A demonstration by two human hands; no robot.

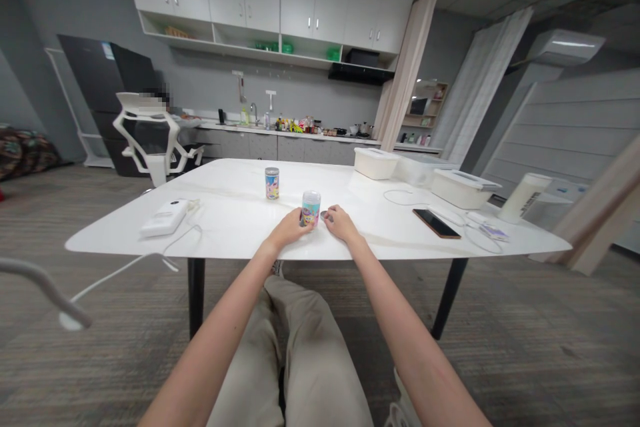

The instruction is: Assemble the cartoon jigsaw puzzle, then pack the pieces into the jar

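Observation:
My left hand (pixel 290 229) is closed around a small clear jar (pixel 311 205) with a colourful printed label, standing upright near the table's front edge. Just right of the jar, my right hand (pixel 340 223) pinches a small round silvery lid (pixel 324 215), held low over or on the tabletop; whether it touches the surface I cannot tell. The jar's top looks clear, without a silver cap. Behind and to the left, a similar jar with a silver lid, the second jar (pixel 272 184), stands upright and untouched.
On the white table (pixel 235 213) lie a white power bank (pixel 166 217) with a cable at left and a dark phone (pixel 436 223) at right. Cream boxes (pixel 376 164) and a white bottle (pixel 525 198) stand farther right. Beyond it is an office chair (pixel 153 133).

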